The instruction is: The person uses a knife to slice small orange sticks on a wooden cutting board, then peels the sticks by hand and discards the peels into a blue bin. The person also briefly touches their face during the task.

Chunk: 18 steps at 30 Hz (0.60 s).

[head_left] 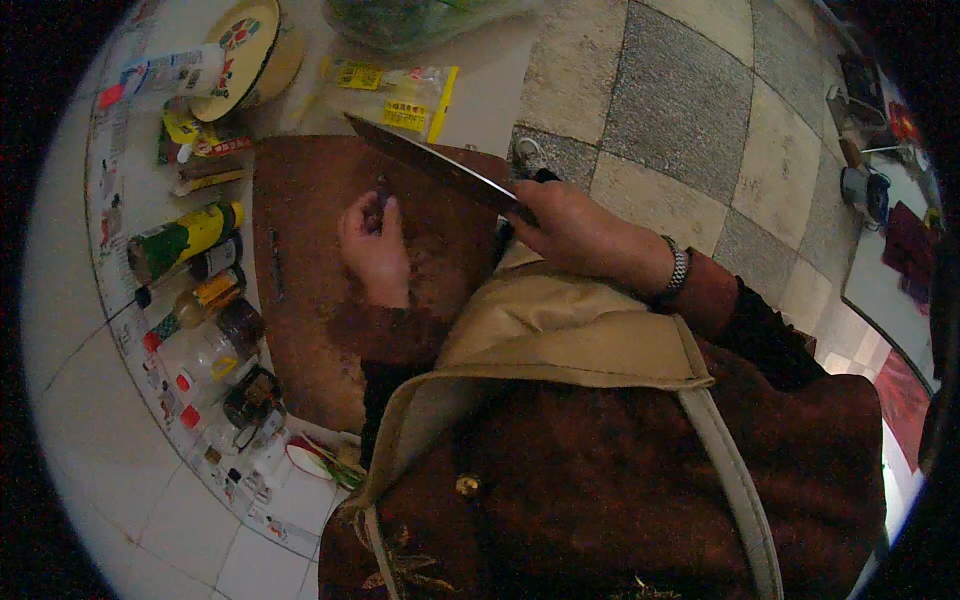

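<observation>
My right hand (566, 225), with a metal watch on its wrist, is closed around the handle of a wide-bladed kitchen knife (431, 161). The blade points up and left above the far part of a brown wooden cutting board (300, 330). Over the middle of the board, my left hand (377, 236) pinches a small dark item (382, 196) between thumb and fingers; what it is cannot be told. Knife and left hand are apart. A thin dark strip (275, 262) lies along the board's left part.
Left of the board stand a yellow-green bottle (187, 236), several other bottles and jars, and a patterned enamel plate (259, 52). Beyond the board lie a clear plastic packet with yellow labels (405, 112) and a green plastic bag (405, 22). Checkered floor tiles (675, 90) are at right.
</observation>
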Tool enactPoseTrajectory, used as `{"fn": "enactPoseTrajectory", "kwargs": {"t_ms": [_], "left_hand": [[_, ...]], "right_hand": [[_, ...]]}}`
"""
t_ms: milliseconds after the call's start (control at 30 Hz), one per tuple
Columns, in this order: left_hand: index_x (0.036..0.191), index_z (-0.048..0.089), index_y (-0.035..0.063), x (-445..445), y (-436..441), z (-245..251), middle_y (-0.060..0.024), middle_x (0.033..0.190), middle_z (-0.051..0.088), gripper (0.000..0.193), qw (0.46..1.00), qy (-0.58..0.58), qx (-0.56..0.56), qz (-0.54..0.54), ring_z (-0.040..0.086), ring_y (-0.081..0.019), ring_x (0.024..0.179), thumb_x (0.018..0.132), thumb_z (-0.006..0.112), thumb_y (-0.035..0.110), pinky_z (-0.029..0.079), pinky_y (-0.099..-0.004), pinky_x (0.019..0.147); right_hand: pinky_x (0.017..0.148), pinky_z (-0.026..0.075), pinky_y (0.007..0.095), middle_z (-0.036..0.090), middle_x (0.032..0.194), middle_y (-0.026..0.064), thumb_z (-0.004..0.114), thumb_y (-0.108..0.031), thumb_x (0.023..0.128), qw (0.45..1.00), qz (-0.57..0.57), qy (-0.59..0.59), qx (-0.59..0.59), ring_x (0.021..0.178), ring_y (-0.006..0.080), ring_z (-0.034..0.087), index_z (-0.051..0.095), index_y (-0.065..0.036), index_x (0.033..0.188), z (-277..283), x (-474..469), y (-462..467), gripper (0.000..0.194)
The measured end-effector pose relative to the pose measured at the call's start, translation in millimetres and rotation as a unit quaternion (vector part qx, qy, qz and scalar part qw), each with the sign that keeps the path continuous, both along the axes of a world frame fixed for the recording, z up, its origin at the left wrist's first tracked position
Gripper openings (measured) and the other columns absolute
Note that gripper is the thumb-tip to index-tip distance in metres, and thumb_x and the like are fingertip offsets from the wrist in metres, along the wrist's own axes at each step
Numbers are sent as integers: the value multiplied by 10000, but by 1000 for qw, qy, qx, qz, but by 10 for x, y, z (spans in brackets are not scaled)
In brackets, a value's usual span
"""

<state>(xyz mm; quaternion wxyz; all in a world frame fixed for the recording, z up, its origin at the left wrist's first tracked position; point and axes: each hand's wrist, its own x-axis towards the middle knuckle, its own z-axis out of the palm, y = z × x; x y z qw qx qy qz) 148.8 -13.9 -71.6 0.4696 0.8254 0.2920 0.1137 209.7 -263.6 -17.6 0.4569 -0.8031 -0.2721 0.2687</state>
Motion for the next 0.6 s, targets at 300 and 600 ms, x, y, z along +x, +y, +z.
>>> {"fn": "enactPoseTrajectory", "kwargs": {"t_ms": [300,600], "left_hand": [[1082,620,-32,-121,-29,-220,-232,998,619,303,980,11,157,-124,577,-409,959,824,664,120,460,-437,862],[1147,586,-46,-34,-215,-112,-280,1116,584,342,988,-82,-124,29,535,-441,1053,863,622,141,430,-460,913]], "right_hand": [[606,482,507,606,753,219,592,-135,845,996,36,-79,-12,730,432,606,539,-22,905,53,-55,70,139],[579,518,498,636,760,203,510,-123,871,988,102,-70,-93,715,402,644,540,4,956,184,-24,111,156]]}}
